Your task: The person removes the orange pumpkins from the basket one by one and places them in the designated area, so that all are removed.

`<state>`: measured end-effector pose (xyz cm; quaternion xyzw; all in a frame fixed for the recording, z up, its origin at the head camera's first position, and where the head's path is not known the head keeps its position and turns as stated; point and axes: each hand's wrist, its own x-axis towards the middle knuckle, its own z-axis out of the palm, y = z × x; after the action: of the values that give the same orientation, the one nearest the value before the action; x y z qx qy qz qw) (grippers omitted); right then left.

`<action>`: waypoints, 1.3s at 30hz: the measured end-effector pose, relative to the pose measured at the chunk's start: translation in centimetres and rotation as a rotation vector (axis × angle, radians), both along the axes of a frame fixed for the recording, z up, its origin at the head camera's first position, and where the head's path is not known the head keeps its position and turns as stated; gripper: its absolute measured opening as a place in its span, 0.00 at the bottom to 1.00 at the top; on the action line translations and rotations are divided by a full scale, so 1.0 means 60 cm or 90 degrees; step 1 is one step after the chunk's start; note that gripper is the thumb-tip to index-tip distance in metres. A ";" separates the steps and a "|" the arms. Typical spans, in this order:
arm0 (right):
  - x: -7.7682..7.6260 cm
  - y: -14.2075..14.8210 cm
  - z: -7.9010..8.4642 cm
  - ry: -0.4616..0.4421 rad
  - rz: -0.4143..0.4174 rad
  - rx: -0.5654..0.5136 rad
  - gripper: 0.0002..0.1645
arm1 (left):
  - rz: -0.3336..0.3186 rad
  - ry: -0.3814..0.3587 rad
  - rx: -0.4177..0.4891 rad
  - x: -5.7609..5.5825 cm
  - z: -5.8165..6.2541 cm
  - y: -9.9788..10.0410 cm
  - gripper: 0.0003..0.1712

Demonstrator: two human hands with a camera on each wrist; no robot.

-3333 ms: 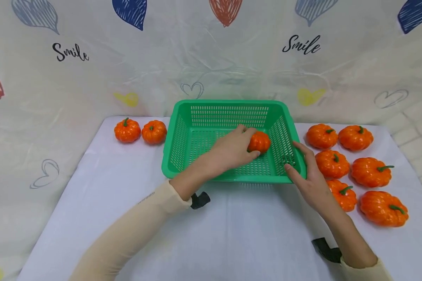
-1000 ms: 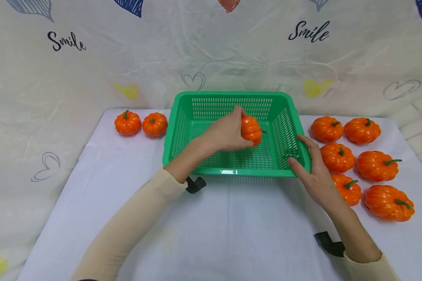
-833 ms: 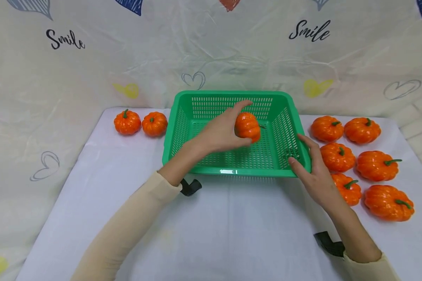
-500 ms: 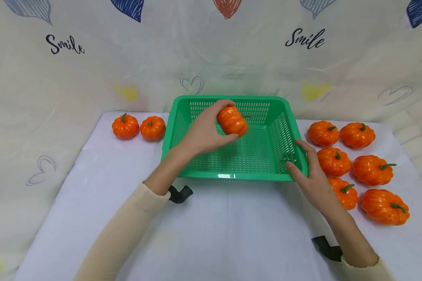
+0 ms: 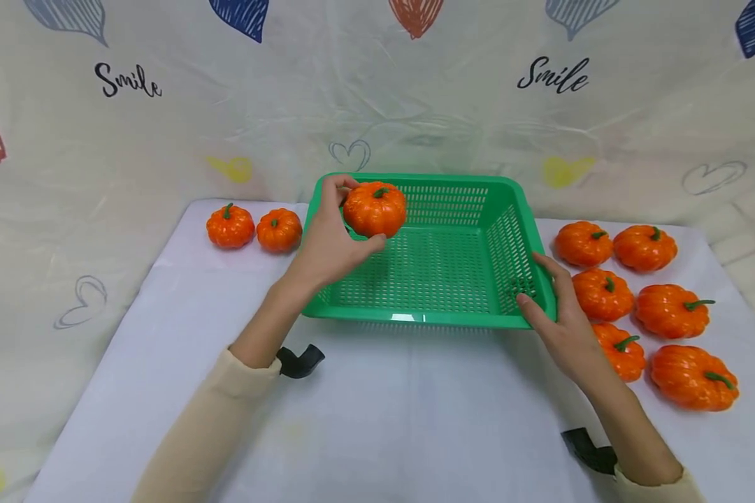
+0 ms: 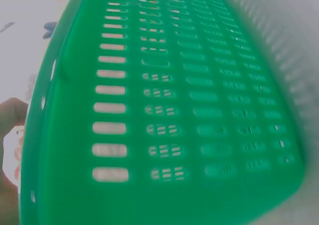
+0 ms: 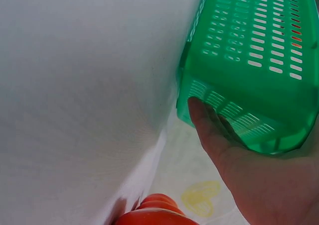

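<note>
A small orange pumpkin (image 5: 375, 209) with a green stem is held by my left hand (image 5: 327, 244), its thumb and fingers around the pumpkin's left side. They are raised over the left part of a green plastic basket (image 5: 409, 319) with slotted walls. My right hand (image 5: 566, 325) grips the basket's right end, thumb over the rim at the front corner and fingers along the outside. The right wrist view shows the right hand (image 7: 264, 180) against the basket's outer end. Across the left wrist view, the basket's slotted wall (image 6: 134, 200) fills most of the picture.
Two small pumpkins (image 5: 230, 226) sit at the table's back left, just left of the basket. Several larger pumpkins (image 5: 672, 311) stand in two columns on the right, close by my right hand. A printed sheet (image 5: 440, 98) hangs behind the white-covered table (image 5: 415, 419).
My left hand has lifted the pumpkin from inside the basket's right part and carried it left, turning it stem up. My right hand has kept its place on the basket.
</note>
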<state>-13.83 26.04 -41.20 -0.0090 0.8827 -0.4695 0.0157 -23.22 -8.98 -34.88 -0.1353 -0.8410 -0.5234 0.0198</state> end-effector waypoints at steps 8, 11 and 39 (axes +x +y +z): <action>0.000 -0.001 -0.002 0.009 0.001 0.002 0.46 | 0.054 0.009 0.034 0.014 -0.004 -0.033 0.43; 0.000 -0.001 -0.002 0.009 0.001 0.002 0.46 | 0.070 0.013 0.032 0.016 -0.004 -0.047 0.45; -0.001 -0.003 -0.004 0.016 0.001 -0.002 0.46 | 0.247 0.045 -0.011 0.036 -0.060 -0.201 0.47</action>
<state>-13.90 25.87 -41.45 -0.0152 0.8822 -0.4707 0.0049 -21.07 -21.05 -38.47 0.0107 -0.8545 -0.4976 0.1488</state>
